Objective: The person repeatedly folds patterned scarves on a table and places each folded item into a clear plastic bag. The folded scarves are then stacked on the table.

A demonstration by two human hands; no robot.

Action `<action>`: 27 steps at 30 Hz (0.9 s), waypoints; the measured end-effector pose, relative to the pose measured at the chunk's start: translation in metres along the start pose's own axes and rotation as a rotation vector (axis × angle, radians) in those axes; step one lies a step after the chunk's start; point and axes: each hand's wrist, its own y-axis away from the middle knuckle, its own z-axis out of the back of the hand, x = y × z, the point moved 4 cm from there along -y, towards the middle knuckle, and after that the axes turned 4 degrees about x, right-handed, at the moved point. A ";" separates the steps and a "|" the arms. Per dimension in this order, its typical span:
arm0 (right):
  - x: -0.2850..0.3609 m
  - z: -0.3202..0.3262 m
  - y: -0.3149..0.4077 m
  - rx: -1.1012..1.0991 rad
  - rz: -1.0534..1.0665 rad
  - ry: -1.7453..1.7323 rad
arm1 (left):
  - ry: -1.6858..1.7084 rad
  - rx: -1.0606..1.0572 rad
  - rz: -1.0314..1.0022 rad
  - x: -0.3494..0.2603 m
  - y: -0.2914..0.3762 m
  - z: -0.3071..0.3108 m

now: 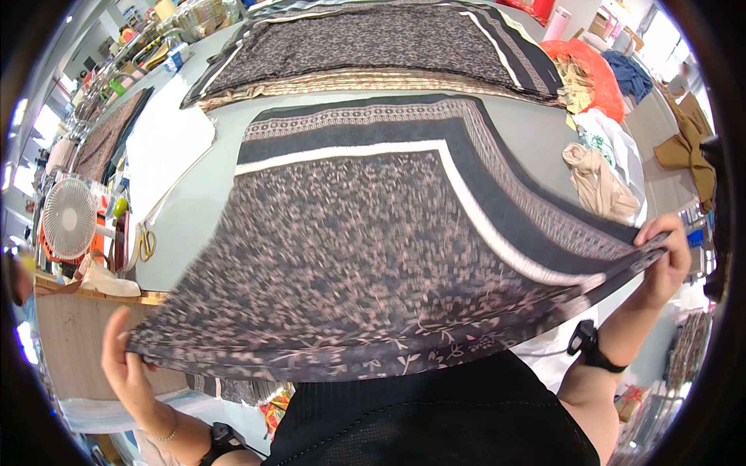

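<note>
Between my two hands stretches a dark patterned cloth [349, 233], printed with small pinkish leaves and bordered by a white stripe and a patterned band. My left hand [125, 355] grips its near left corner. Its near right edge is bunched in the fingers of my right hand [664, 262]. The near edge is lifted and hangs in front of my body, while the far part lies over the grey table [192, 227]. Beyond it lies a flat stack of similar folded cloths [373, 43]. Some of the print is blurred.
Yellow-handled scissors [147, 244] and a white fan [70, 218] are at the left, near a large white sheet [166, 137]. On the right are a red plastic bag [603, 81], a white plastic bag [629, 169] and a beige cloth [600, 180]. A person [681, 80] is far right.
</note>
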 end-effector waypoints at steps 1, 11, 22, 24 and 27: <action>-0.004 -0.011 0.008 0.032 -0.045 -0.050 | -0.079 0.018 -0.003 -0.001 0.002 -0.009; -0.133 -0.102 -0.005 -0.148 -0.615 -0.164 | -0.103 0.077 -0.295 0.038 -0.110 -0.060; -0.308 -0.247 -0.098 0.206 -0.596 0.362 | -0.058 0.012 0.229 0.202 -0.323 -0.190; -0.298 -0.239 -0.096 0.028 -0.513 0.266 | -0.235 -0.005 0.224 0.192 -0.313 -0.203; -0.254 -0.218 -0.075 0.059 -0.523 0.630 | -0.625 -0.130 -0.194 0.147 -0.277 -0.210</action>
